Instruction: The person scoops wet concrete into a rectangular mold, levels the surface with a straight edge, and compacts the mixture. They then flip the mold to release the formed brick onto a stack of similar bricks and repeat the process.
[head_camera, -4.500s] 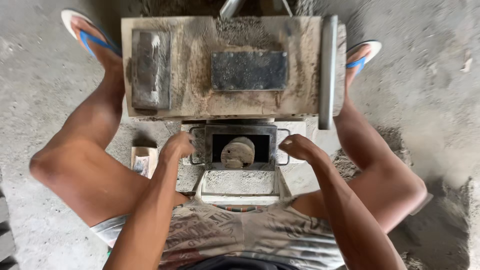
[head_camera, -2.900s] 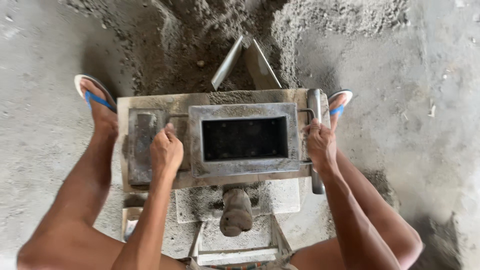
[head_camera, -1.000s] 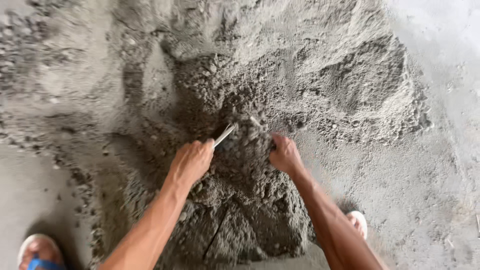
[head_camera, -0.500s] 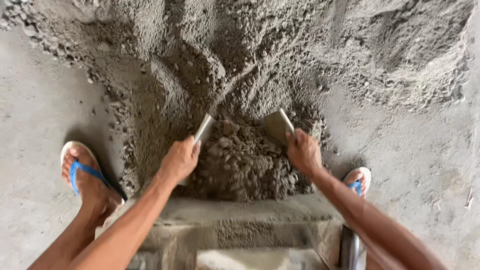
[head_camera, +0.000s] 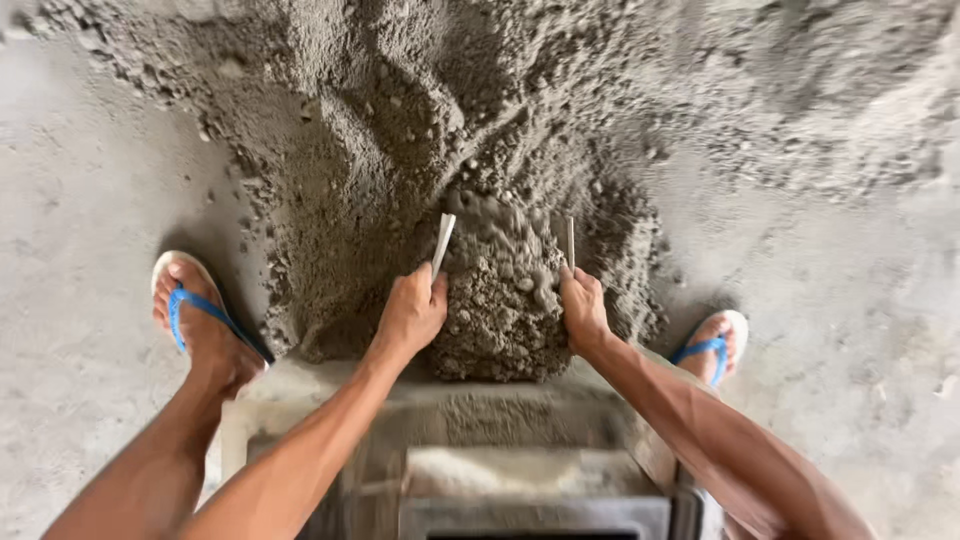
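A clump of damp grey sand mix (head_camera: 500, 305) sits between two flat metal plates, at the near edge of a large heap of the same grey mix (head_camera: 520, 120) that spreads across the far half of the scene. The left hand (head_camera: 412, 312) is closed around the left plate (head_camera: 442, 240), which stands on edge and tilts slightly right. The right hand (head_camera: 583, 310) is closed around the right plate (head_camera: 570, 242), seen edge-on as a thin pale strip. Both hands press against the sides of the clump — the plates rise just beyond the knuckles. Near the viewer, just below the clump, lies a dusty metal mould box (head_camera: 520, 470), blurred. A foot in a blue sandal (head_camera: 195, 320) stands to the left on the concrete floor (head_camera: 70, 200), and another blue sandal (head_camera: 712, 345) shows at the right, partly hidden by the forearm.
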